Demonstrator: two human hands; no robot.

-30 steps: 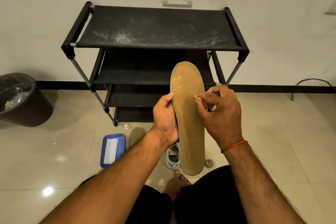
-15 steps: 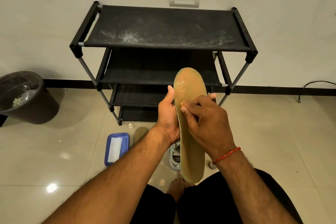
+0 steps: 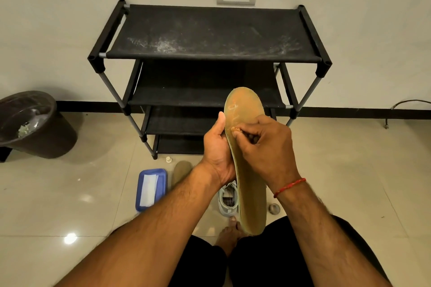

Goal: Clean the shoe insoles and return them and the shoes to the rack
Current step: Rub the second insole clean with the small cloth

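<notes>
Midway through the cleaning, judging by the layout: rack [image 3: 210, 35] bare on every visible shelf, the top one dusty, nothing returned yet. In front of the rack, level with its lower shelves, one tan insole [image 3: 250, 182] held upright, toe up. Left hand [image 3: 218, 151] grips the insole's left edge, thumb laid along the rim, fingers hidden behind. Right hand [image 3: 268, 147] pinches a small tan bit against the upper half of the insole's face; cannot tell what that bit is. Looks like spot rubbing, with pale marks near the toe.

On the floor just before the rack's foot: a second insole [image 3: 182, 170]. Farther out from the rack: a pale shoe [image 3: 227, 200], mostly hidden behind the held insole. No second shoe in sight. Left to do, probably: finish this insole, perhaps the other, refit both, shelve the shoes.

Before the rack's left front leg: a blue tray [image 3: 163, 175] holding a white folded sheet [image 3: 148, 190]. Well left of the rack, by the wall: a dark bin [image 3: 53, 140] with pale scraps [image 3: 23, 127] at its bottom.
</notes>
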